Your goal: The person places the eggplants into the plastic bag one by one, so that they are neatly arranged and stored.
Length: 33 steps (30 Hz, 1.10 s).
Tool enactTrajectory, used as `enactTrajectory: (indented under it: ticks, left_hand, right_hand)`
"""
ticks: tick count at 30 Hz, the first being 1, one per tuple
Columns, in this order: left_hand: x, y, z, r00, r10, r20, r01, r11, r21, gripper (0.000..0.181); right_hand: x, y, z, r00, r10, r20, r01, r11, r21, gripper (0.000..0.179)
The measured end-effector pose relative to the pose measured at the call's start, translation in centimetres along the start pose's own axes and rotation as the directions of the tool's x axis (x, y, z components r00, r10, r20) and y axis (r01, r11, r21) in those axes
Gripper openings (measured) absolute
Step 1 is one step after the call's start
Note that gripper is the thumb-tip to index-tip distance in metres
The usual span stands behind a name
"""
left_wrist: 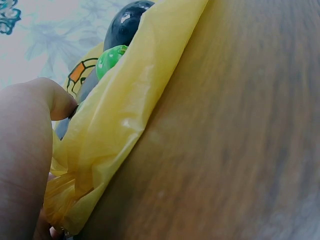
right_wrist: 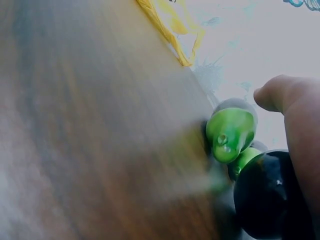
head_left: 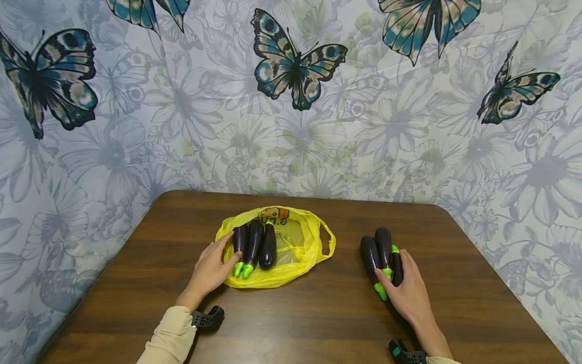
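Observation:
On the table, a yellow plastic bag (head_left: pixel 295 275) lies with its mouth spread wide. Three dark eggplants (head_left: pixel 268 246) lie side by side in it, two with green stem ends facing the person. At the bag's left rim, my left hand (head_left: pixel 210 268) grips the leftmost eggplant (head_left: pixel 239 241), its thumb bent over the rim in the left wrist view. Three more eggplants (head_left: pixel 371 254) lie together on the right. My right hand (head_left: pixel 411 293) holds the rightmost eggplant (head_left: pixel 397 268), whose green end points away; its fingers are mostly hidden, and the thumb (right_wrist: pixel 272 94) reaches over the neighbouring stem ends.
The brown wooden table (head_left: pixel 291 323) has rounded far corners. Behind it hangs a pale cloth (head_left: pixel 291 151) printed with flowers and butterflies. One bag handle (head_left: pixel 328 242) loops out to the right, towards the eggplants there.

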<state>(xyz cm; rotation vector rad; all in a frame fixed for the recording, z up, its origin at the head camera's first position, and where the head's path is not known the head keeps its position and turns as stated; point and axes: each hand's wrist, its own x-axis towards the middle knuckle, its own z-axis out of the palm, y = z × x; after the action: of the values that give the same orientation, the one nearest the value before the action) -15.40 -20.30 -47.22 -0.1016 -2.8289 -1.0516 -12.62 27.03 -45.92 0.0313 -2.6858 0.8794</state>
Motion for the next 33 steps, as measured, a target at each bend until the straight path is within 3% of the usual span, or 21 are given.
enactTrajectory:
  ticks: [23,33]
  left_hand:
    - [0.04,0.04,0.0,1.0,0.015,-0.01,-0.015,1.0,0.007,0.068]
    - [-0.07,0.09,-0.11,1.0,0.016,-0.007,-0.016,1.0,0.016,0.069]
  right_hand:
    - [-0.3,-0.45,-0.55,0.997,0.066,0.049,-0.064,0.997,-0.035,0.082]
    - [-0.15,-0.18,-0.4,0.982,0.074,0.171,-0.067,0.997,-0.046,0.093]
